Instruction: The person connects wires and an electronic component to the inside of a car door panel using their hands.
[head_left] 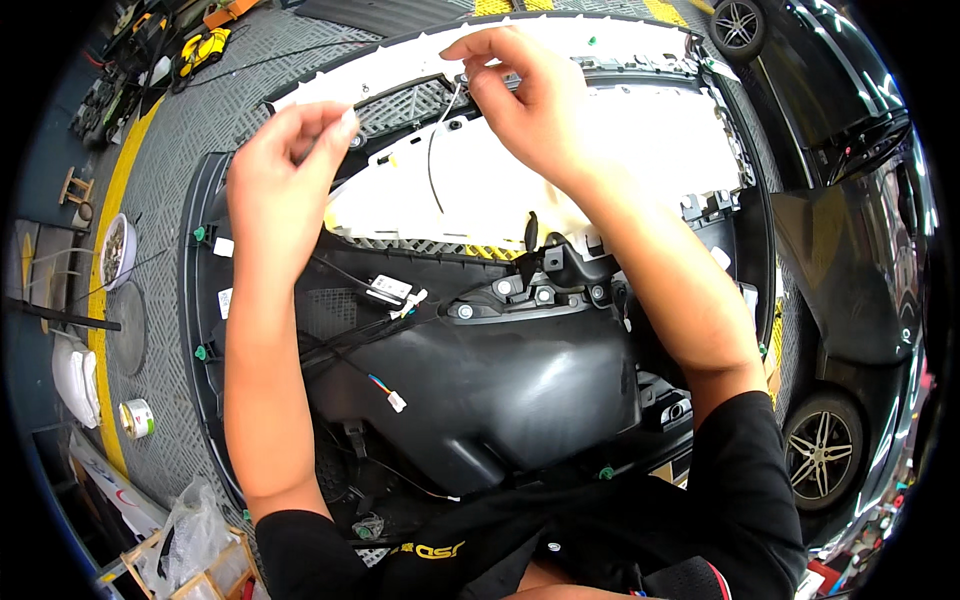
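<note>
Car door panel [480, 385] beneath curled left fingers [330, 145] and right fingers [505, 43], grasp impossible to tell; thin wire [431, 165] best kept slack, unkinked.

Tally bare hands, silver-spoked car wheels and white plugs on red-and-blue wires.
Left bare hand and right bare hand: 2
Upper silver-spoked car wheel and lower wheel: 2
White plug on red-and-blue wires: 1
Total: 5

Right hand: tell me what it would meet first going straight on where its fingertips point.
Probably the white strip along the black panel's far edge, left of the right hand, though the hand's height above it is unclear.
</note>
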